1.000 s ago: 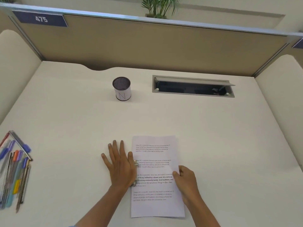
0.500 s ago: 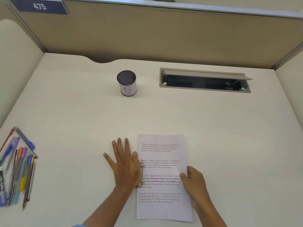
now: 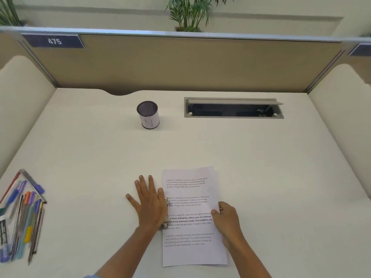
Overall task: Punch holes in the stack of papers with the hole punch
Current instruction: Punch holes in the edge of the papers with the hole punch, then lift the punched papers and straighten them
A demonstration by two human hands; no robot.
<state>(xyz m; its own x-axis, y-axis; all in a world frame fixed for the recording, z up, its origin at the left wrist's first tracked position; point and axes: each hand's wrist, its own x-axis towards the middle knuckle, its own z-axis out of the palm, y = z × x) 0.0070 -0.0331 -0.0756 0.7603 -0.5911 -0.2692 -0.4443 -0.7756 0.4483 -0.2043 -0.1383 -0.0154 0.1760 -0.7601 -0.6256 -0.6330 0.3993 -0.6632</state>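
At the far left, a blurred heap of pens and pencils [image 3: 24, 215] lies on the pale desk [image 3: 100, 157], partly cut off by the frame edge; the printing on a wrapper there is unreadable. Further right, the left hand [image 3: 148, 203] lies flat with fingers spread, palm down over the hole punch [image 3: 166, 213], of which only a thin metal strip shows at the hand's edge. The punch sits on the left margin of the stack of papers [image 3: 192, 215], which lies near the front of the desk. The right hand [image 3: 226, 219] is curled on the stack's right edge, thumb on top; its fingers are hidden. Behind stand a mesh cup [image 3: 148, 115] marked N and an open cable hatch [image 3: 232, 108]. A tan partition [image 3: 200, 63] with a plate reading 475 [image 3: 54, 41] backs the desk; plants [image 3: 192, 13] rise beyond.
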